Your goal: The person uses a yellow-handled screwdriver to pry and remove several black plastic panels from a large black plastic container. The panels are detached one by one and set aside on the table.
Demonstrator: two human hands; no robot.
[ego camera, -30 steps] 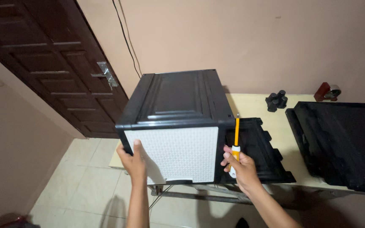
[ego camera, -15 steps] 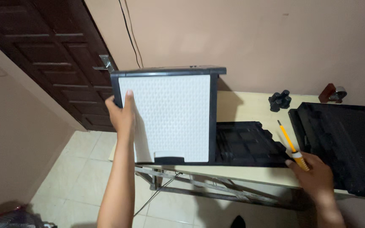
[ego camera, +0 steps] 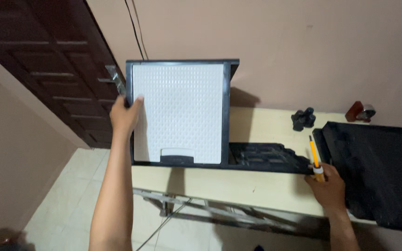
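Seen from the head camera, looking down: the left hand (ego camera: 125,113) grips the upper left edge of a black plastic drawer unit (ego camera: 178,113), fingers curled over the frame and thumb on its white dimpled front panel (ego camera: 178,109). The unit stands tipped on the cream bench (ego camera: 257,186), its white face turned up toward the camera, with a small dark handle recess (ego camera: 177,157) at the near, lower edge. Just to the right of the left hand's load, and touching the unit's base, a black moulded plastic part (ego camera: 268,157) lies flat on the bench. The right hand (ego camera: 327,188) rests near the front edge of the bench, well apart from the unit, and is closed around a screwdriver with an orange shaft (ego camera: 314,155) that points away from the person. Directly right of this hand lies a large black panel (ego camera: 378,172), overhanging the bench's near edge. Beyond the right hand, toward the pink wall, sit a small black fitting (ego camera: 303,118) and a reddish-brown object with a metal part (ego camera: 360,111); what it is cannot be told. A dark wooden door (ego camera: 47,65) stands to the left of the left hand, and a metal frame (ego camera: 219,214) shows under the bench. The work appears to be at the stage of positioning the unit while the tool waits; bringing the screwdriver to it would likely call for the left hand steadying the frame.
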